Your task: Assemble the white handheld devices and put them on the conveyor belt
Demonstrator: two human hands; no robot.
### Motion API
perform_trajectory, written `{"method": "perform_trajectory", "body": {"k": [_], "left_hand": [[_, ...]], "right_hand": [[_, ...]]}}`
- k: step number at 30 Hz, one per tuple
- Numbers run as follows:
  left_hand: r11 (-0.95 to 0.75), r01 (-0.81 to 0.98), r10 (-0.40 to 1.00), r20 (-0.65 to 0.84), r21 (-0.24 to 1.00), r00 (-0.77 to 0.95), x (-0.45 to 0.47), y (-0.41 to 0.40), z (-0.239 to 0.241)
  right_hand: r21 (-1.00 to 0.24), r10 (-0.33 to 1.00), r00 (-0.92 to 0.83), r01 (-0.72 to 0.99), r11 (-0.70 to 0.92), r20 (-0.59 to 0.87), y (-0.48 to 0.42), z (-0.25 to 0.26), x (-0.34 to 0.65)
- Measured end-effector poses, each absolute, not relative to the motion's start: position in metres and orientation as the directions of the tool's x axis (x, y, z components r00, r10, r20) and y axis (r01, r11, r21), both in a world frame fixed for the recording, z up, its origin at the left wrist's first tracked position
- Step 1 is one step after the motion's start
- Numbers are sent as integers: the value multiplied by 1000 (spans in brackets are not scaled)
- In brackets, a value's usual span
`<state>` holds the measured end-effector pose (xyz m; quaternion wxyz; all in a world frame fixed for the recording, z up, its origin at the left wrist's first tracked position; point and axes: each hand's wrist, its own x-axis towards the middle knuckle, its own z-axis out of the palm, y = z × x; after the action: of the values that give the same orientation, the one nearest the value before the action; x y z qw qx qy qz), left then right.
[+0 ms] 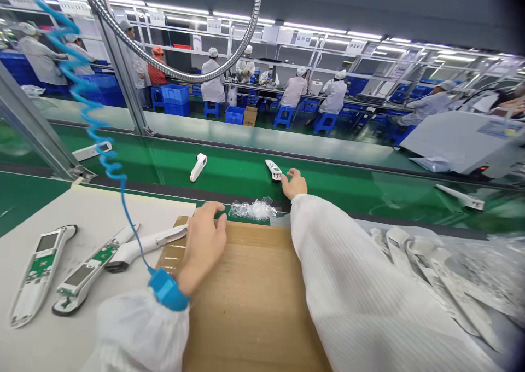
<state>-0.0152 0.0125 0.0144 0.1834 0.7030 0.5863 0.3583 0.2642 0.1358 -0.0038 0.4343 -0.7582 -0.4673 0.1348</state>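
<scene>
My right hand (296,185) reaches over the green conveyor belt, fingers apart. Its fingertips are right at the lower end of a white handheld device (273,170) that looks like a thermometer; whether they touch is unclear. Above the cardboard box (254,295), my left hand (207,240) is open with fingers slightly curled, holding nothing. A blue wrist strap (168,290) with a coiled cord circles that wrist. Left of it, on the pale work surface, lie a closed white device (143,247) and two opened ones, an upright housing (43,273) and a slanted housing (92,271), showing green circuit boards.
More white devices lie on the belt (229,167), including one at centre left (198,167). Crumpled clear plastic (254,209) sits beyond the box. At right, a plastic bag holds white housing parts (435,273). A metal post (123,60) and flexible hose (205,76) stand ahead; co-workers sit beyond.
</scene>
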Motion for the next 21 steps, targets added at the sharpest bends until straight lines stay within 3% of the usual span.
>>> {"method": "perform_trajectory", "body": {"k": [5,9,13,16,19,21], "left_hand": [[-329,648,938,319,687,138,-10,1,-6],[-331,607,935,338,722,108,-11,4,-1],[-424,516,895,431,744,114,-7,-3,11],[-485,454,868,473,748,147,-5,-11,20],[-397,376,908,298,837,295,-3,-17,27],[-326,365,902,171,872,396,-3,-20,28]], "right_hand": [[-819,870,465,556,-140,166,155,-16,244],[-883,895,400,468,-13,198,127,7,228],[-981,961,223,135,139,167,62,51,213],[-993,999,43,-113,19,14,11,68,199],[-995,998,-41,-89,-54,-51,-23,61,188],[-995,999,33,94,32,35,-35,50,187]]}}
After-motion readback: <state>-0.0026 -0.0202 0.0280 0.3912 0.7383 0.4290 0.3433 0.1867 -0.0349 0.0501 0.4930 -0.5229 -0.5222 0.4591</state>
